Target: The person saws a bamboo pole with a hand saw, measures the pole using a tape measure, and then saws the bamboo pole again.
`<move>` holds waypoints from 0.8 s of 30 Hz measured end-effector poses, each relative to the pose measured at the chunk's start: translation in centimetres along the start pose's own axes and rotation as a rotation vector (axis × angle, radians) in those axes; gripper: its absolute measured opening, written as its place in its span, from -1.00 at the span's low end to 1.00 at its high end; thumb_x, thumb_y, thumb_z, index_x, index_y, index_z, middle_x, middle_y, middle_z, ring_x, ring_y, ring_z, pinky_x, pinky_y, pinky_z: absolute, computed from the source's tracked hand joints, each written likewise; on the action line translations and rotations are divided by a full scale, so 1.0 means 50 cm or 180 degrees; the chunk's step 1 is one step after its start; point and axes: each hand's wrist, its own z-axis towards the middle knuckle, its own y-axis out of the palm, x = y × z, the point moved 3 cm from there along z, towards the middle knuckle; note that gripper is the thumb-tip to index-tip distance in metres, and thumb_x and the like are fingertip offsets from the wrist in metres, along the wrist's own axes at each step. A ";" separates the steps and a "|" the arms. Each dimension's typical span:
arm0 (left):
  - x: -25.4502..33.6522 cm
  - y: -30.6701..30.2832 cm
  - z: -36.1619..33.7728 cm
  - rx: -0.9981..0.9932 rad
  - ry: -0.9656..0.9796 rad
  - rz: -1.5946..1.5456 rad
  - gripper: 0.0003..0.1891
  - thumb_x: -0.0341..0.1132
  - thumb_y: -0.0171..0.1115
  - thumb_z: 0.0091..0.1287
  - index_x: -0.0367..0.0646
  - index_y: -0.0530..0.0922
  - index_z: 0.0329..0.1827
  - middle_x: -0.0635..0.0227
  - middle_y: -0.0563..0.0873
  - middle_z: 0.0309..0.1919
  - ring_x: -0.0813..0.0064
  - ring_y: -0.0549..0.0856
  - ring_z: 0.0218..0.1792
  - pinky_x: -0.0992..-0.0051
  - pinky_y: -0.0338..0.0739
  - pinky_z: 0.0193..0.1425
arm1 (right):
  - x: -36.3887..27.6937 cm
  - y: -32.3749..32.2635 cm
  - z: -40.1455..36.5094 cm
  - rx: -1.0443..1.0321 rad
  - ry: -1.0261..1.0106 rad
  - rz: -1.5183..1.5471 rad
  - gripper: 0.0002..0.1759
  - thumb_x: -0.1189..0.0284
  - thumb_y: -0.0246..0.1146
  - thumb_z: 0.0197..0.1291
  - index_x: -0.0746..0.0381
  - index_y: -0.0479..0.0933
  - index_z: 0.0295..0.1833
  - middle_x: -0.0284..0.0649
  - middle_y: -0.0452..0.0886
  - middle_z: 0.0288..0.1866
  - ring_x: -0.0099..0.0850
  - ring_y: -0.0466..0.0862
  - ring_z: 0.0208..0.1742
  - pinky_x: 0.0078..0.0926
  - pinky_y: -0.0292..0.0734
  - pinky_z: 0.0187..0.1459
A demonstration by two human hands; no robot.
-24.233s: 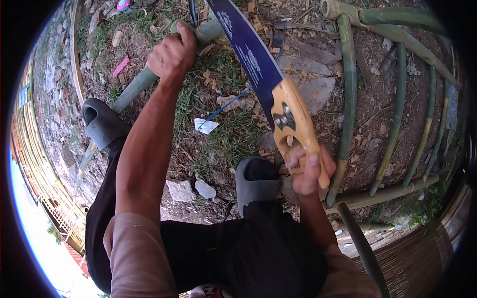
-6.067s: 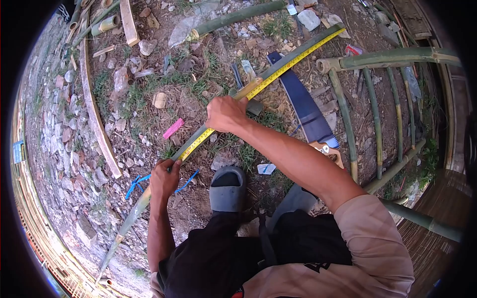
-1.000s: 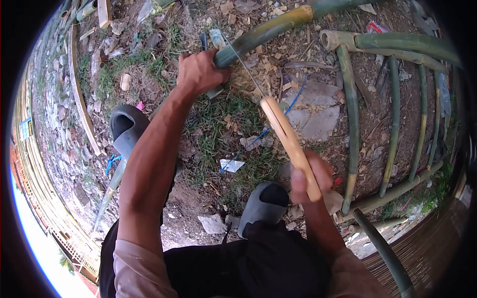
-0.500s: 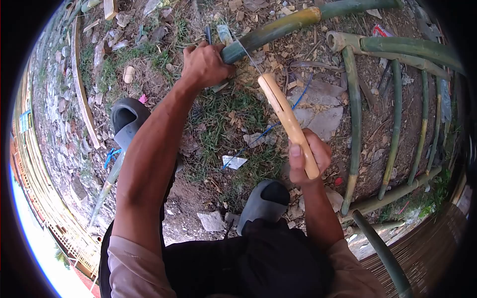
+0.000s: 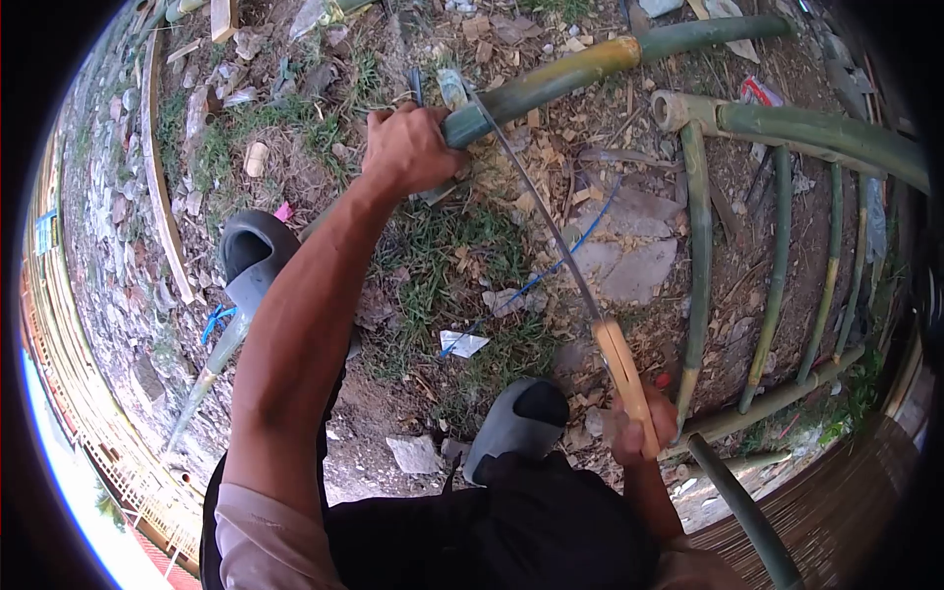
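Note:
A green bamboo pole [image 5: 560,77] runs from the upper middle to the upper right. My left hand [image 5: 408,147] is wrapped round its near end, fingers closed. In my right hand [image 5: 644,425] is the wooden handle of a saw [image 5: 551,221]. The long thin blade slants up and left from the handle, and its far part lies across the pole just right of my left hand. How deep the blade sits in the bamboo cannot be made out.
A bamboo frame with several rungs [image 5: 698,256] lies on the right. Another pole [image 5: 747,511] is at the lower right. My feet in grey clogs [image 5: 516,425] stand on littered ground. A long wooden strip [image 5: 157,167] lies at the left.
My right hand has drawn the saw handle down and to the right, so much more of the blade shows. My left hand still holds the pole's end.

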 end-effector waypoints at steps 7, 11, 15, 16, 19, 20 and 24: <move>0.017 0.002 -0.027 0.0108 -0.0013 0.0209 -0.57 0.00 0.38 0.13 -0.03 0.74 -0.01 0.19 0.80 -0.23 0.26 0.71 0.06 0.09 0.21 0.40 | 0.036 0.218 0.276 -0.0311 -0.0351 0.0425 -0.77 0.41 0.23 0.32 0.38 0.53 -0.30 -0.33 0.49 -0.58 -0.53 0.43 -0.65 -0.45 0.26 -0.59; 0.013 -0.011 -0.012 -0.0255 -0.0113 0.0101 -0.55 0.01 0.40 0.09 -0.06 0.73 -0.02 0.20 0.80 -0.25 0.27 0.70 0.06 0.08 0.24 0.39 | 0.035 0.093 0.091 0.0022 -0.0041 -0.0147 -0.49 0.16 0.11 0.35 0.51 0.57 -0.14 -0.17 0.57 -0.51 -0.46 0.55 -0.56 -0.49 0.45 -0.51; 0.008 0.000 -0.018 -0.0006 -0.0087 -0.0008 -0.54 0.00 0.42 0.05 -0.05 0.71 -0.03 0.15 0.76 -0.23 0.20 0.70 0.04 0.16 0.26 0.35 | 0.010 0.021 -0.018 0.0208 -0.0074 0.0083 -0.49 0.15 0.11 0.34 0.50 0.55 -0.22 -0.11 0.58 -0.48 -0.38 0.57 -0.54 -0.43 0.48 -0.49; 0.020 0.009 -0.025 -0.0060 -0.0029 -0.0027 -0.54 0.00 0.42 0.05 -0.05 0.71 -0.03 0.15 0.76 -0.23 0.20 0.70 0.04 0.16 0.26 0.35 | 0.006 0.040 0.012 0.0105 -0.0063 -0.0065 -0.51 0.17 0.11 0.35 0.49 0.53 -0.25 -0.11 0.58 -0.48 -0.38 0.57 -0.54 -0.43 0.47 -0.49; 0.011 -0.012 -0.018 0.0083 -0.0145 0.0109 -0.54 -0.02 0.40 0.06 -0.03 0.73 0.00 0.12 0.75 -0.24 0.19 0.70 0.04 0.15 0.26 0.36 | 0.032 0.135 0.159 -0.0176 0.0502 -0.0219 -0.65 0.33 0.24 0.21 0.48 0.51 -0.37 0.04 0.63 -0.47 -0.16 0.68 -0.50 -0.35 0.63 -0.39; 0.004 -0.012 -0.019 0.0099 -0.0139 0.0121 -0.54 -0.02 0.40 0.06 -0.03 0.73 0.00 0.12 0.75 -0.24 0.19 0.70 0.04 0.15 0.26 0.36 | 0.035 0.125 0.147 -0.0165 0.0487 -0.0211 -0.65 0.33 0.24 0.21 0.48 0.51 -0.37 0.04 0.63 -0.47 -0.16 0.68 -0.50 -0.35 0.63 -0.39; 0.006 -0.011 -0.008 -0.0111 -0.0102 0.0149 -0.56 -0.02 0.38 0.10 -0.04 0.73 0.00 0.13 0.76 -0.24 0.17 0.71 0.02 0.14 0.27 0.35 | -0.008 0.009 0.003 0.0175 -0.0090 0.0071 -0.62 0.28 0.13 0.31 0.43 0.50 -0.33 -0.15 0.56 -0.54 -0.41 0.54 -0.60 -0.46 0.46 -0.50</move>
